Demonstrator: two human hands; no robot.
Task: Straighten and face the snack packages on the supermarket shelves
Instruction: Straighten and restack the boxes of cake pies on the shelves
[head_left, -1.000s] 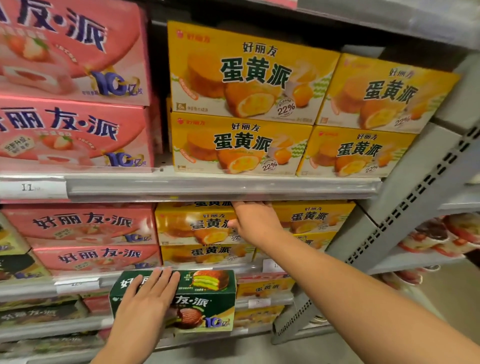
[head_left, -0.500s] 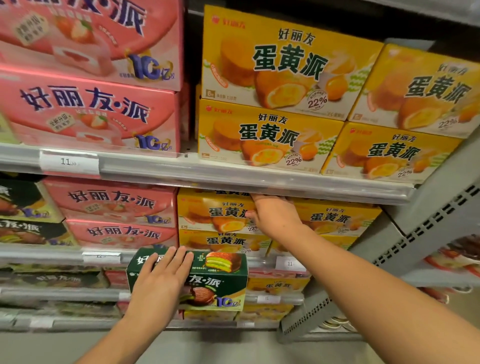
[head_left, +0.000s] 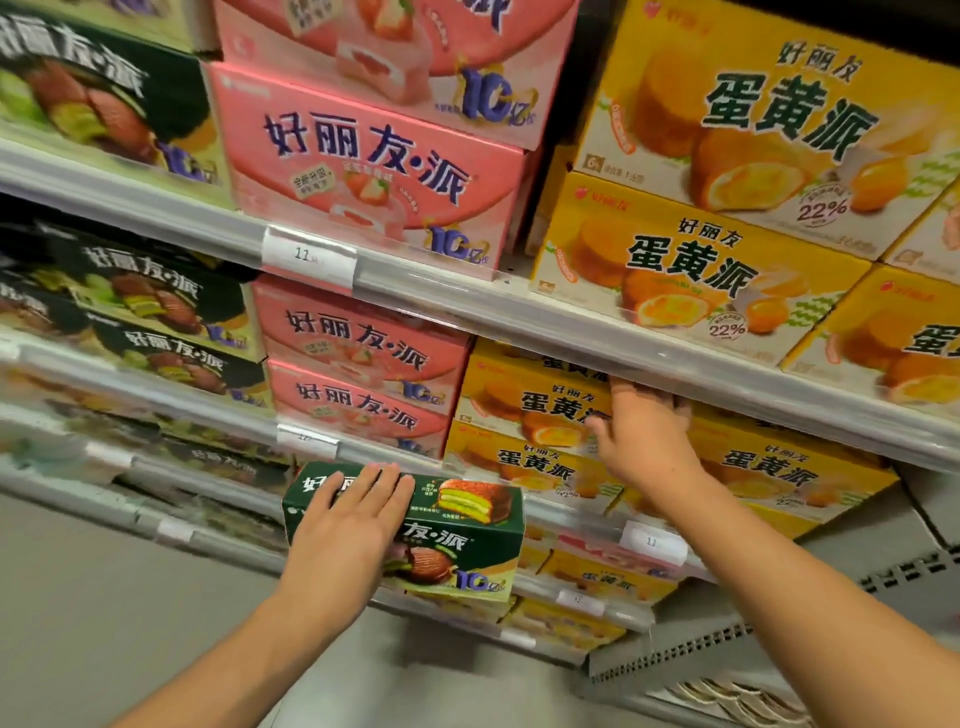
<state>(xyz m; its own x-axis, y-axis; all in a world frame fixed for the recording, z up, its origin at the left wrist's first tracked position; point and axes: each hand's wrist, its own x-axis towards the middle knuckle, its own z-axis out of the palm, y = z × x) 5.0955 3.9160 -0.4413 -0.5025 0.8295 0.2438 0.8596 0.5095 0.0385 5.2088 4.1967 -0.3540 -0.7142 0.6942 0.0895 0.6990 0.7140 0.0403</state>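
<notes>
My left hand (head_left: 345, 525) holds a dark green pie box (head_left: 467, 540) in the air in front of the lower shelves. Its fingers lie across the box's left front and the thumb is hidden. My right hand (head_left: 641, 436) reaches under the shelf rail (head_left: 571, 332) to the top yellow egg-yolk pie box (head_left: 524, 400) on the middle shelf. Its fingers hook over that box's upper edge, with the tips hidden by the rail. Beside it sits another yellow stack (head_left: 769, 467).
Pink strawberry pie boxes (head_left: 363, 156) fill the upper shelf's middle, and more pink boxes (head_left: 358, 374) sit below them. Green boxes (head_left: 130, 291) stand at the left, large yellow boxes (head_left: 727, 171) at the upper right. A grey perforated upright (head_left: 883, 597) and the floor lie below.
The view has swung left and closer to the shelves. My left hand has carried the green box a little leftwards. My right hand stays on the yellow box under the rail.
</notes>
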